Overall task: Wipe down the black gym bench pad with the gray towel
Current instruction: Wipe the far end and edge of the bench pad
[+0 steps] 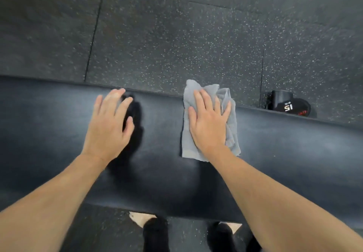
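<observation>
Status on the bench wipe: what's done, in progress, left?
Done: the gray towel is already on the black bench pad, overlapping its far edge. In hand: the right hand presses flat on the towel; the left hand is open over bare pad. Left: cannot tell which areas are wiped; the pad's sheen looks even, and most of its length lies outside the towel on both sides.

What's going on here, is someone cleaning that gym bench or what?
Yes. A person leans over the black bench pad. Their right hand lies flat on a crumpled gray towel, pressing it onto the pad near its far edge. The left hand is open, fingers spread, over the bare pad with no cloth under it. A black dumbbell marked 15 sits on the speckled rubber floor beyond the bench.
</observation>
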The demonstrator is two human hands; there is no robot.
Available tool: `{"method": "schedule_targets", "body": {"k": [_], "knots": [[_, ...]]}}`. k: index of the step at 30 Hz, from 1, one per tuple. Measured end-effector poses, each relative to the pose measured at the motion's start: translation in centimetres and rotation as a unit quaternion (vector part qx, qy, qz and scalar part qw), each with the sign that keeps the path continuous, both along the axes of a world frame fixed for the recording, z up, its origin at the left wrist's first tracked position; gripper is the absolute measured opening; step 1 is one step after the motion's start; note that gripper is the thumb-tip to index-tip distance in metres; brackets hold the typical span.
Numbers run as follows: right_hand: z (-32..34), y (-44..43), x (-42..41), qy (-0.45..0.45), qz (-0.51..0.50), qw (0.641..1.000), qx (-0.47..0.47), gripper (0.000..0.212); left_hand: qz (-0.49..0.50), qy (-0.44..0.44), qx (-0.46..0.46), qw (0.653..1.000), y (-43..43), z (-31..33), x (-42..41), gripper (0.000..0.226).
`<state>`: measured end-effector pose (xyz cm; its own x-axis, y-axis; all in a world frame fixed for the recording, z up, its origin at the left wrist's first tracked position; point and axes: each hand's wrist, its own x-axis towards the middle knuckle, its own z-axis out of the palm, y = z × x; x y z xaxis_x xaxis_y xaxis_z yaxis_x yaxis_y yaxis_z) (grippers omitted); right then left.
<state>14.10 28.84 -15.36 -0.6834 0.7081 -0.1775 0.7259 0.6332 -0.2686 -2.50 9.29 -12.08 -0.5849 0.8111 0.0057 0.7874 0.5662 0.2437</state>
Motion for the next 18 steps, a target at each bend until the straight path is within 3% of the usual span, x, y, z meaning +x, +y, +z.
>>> {"method": "schedule_targets", "body": {"k": [4,12,15,18], "knots": [[-0.1,0.3,0.2,0.008,-0.018,1.000,0.007,0.051,0.037,-0.010,-0.034,0.999,-5.4,-1.4,-7.5,0.054],[0.9,-0.3,-1.0,0.000,-0.043,0.999,-0.001,0.045,0.014,-0.025,-0.006,1.000,-7.5,-3.1,-8.8,0.059],[1.1,-1.8,-4.9,-0.029,-0.077,0.997,-0.010,0.046,0.007,-0.029,-0.020,0.999,-7.4,-3.3,-8.6,0.060],[0.8,-6.0,-13.8,-0.053,0.013,0.998,-0.016,0.046,0.007,-0.033,-0.021,0.999,-7.5,-3.2,-8.7,0.061]]}}
